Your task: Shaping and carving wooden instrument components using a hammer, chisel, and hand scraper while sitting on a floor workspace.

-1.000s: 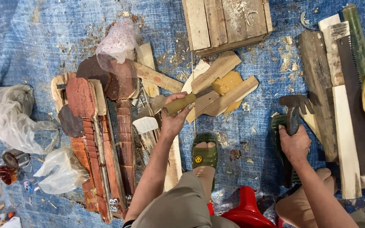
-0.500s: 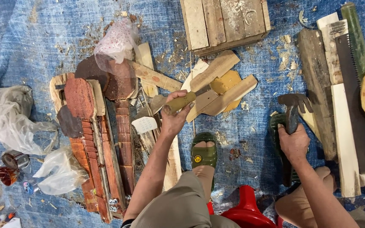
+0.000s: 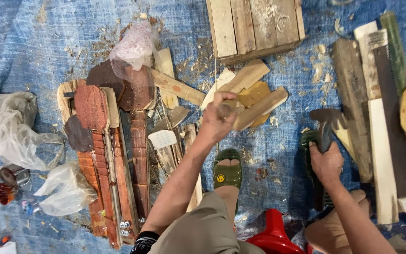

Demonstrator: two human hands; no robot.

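so, the blue woven tarp (image 3: pixel 34 51) on the floor carries everything. at the far edge sits a slatted pale wood pallet block (image 3: pixel 254 26), whole and unworked as far as i can see. far right: a grey weathered plank (image 3: pixel 353 101), a long pale wood strip (image 3: pixel 381 155) and a dark-bladed handsaw (image 3: pixel 393 117) lying flat just beside each other, untouched. left of centre: a row of red-brown carved wooden slats (image 3: pixel 102 155), shaped and laid side by side, so that batch looks done. clear crumpled plastic bags (image 3: pixel 5 127) lie further left.

centre, a loose pile of pale offcut wood pieces (image 3: pixel 254 101) with chips and shavings around it; judging by the litter, cutting is well under way, with raw stock left.

left hand (image 3: pixel 219 117) is closed round a short light wooden piece (image 3: pixel 225 107), held over the near side of that pile. right hand (image 3: pixel 326 162) is wrapped tight on the handle of a dark metal hatchet (image 3: pixel 326 123), head pointing far, above a green sandal (image 3: pixel 316 169). other green sandal (image 3: pixel 227 171) is near centre. the held piece shows no clear shaping that i can tell.
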